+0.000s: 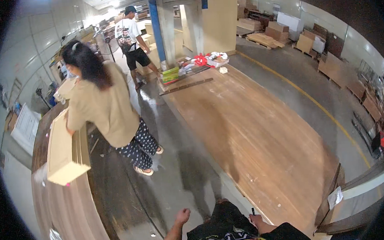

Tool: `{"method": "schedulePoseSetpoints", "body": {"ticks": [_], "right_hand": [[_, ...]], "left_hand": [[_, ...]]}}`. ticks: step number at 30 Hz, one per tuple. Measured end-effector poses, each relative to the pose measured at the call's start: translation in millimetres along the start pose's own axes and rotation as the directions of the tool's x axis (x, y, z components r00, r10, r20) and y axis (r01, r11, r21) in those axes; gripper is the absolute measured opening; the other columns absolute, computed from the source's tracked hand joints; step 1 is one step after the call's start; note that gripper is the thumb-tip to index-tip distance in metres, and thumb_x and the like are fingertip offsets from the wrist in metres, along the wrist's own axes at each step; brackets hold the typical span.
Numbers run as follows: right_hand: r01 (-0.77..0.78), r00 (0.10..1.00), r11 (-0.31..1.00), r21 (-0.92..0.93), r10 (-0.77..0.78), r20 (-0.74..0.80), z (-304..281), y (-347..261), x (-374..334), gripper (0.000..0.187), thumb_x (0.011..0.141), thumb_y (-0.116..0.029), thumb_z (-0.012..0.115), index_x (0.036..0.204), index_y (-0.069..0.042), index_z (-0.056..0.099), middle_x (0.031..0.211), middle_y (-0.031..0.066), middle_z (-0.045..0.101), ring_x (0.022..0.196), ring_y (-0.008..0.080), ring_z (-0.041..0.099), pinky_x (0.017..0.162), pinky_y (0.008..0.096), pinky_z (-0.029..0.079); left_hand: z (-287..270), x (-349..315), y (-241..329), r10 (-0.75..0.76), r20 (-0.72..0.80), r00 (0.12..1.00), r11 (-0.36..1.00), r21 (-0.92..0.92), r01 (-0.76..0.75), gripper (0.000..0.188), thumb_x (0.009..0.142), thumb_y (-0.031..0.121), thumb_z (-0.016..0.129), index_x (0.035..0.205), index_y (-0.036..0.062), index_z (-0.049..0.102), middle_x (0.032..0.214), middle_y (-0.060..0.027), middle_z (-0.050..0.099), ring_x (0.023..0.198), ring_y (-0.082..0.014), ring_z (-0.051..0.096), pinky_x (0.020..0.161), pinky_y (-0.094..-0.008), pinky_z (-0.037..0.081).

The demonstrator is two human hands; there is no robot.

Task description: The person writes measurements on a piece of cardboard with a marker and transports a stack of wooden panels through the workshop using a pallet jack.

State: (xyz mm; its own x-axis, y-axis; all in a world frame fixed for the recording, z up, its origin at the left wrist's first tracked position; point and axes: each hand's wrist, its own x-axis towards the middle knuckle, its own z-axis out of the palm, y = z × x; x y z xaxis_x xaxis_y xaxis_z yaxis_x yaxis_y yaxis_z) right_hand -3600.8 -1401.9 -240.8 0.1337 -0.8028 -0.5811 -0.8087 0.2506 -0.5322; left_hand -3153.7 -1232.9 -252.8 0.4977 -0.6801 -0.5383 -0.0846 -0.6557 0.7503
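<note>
My left hand point(183, 215) hangs over the grey floor beside my body, its fingers curled in a loose fist, and nothing shows in it. By the near left edge of a large wooden-topped table point(254, 133), my right hand point(257, 220) is closed around a small dark, pen-like stick point(253, 211). The stick's upper end pokes out above the fingers; the rest is hidden in the grip. The wide brown tabletop stretches away from me to the right, with a few pale specks on it.
A co-worker in a tan shirt point(105, 103) handles pale panels point(67, 158) on a bench point(66, 215) at left. Another person point(130, 40) stands farther back near a post point(156, 29). Red and white bags point(201, 59) lie at the table's far end. Stacked boards point(279, 31) line the right wall.
</note>
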Motion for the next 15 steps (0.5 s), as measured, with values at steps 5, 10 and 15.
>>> {"method": "schedulePoseSetpoints", "body": {"ticks": [5,10,15], "right_hand": [[-0.303,0.952,0.953,0.005,0.302,0.043,-8,-137,118,0.059,0.081,-0.053,0.063,0.094,0.004,0.071,0.086,0.0255,0.070,0.092,0.0372,0.070,0.078,0.0407,0.052],[-0.144,0.987,0.988,0.061,0.139,0.080,-19,-288,287,0.056,0.086,-0.056,0.056,0.095,-0.004,0.076,0.079,0.0198,0.069,0.080,0.0283,0.067,0.074,0.0397,0.051],[0.032,0.998,0.993,0.112,-0.039,0.056,-33,-398,463,0.049,0.090,-0.048,0.057,0.108,-0.006,0.073,0.078,0.0113,0.069,0.073,0.0193,0.064,0.066,0.0369,0.049]], "left_hand": [[-42,149,99,0.008,-0.153,0.988,0.980,-0.196,-0.039,0.039,0.091,0.034,0.054,0.106,0.0006,0.069,0.087,-0.0134,0.070,0.082,-0.0206,0.066,0.077,-0.0350,0.051],[-80,211,87,-0.167,-0.053,0.985,0.957,0.231,0.175,0.045,0.090,0.041,0.049,0.102,0.0041,0.071,0.090,-0.0160,0.071,0.087,-0.0275,0.069,0.079,-0.0394,0.052],[-106,281,95,-0.183,0.097,0.978,0.938,0.314,0.145,0.045,0.088,0.043,0.054,0.110,0.0062,0.066,0.104,-0.0173,0.068,0.091,-0.0360,0.065,0.071,-0.0486,0.052]]}}
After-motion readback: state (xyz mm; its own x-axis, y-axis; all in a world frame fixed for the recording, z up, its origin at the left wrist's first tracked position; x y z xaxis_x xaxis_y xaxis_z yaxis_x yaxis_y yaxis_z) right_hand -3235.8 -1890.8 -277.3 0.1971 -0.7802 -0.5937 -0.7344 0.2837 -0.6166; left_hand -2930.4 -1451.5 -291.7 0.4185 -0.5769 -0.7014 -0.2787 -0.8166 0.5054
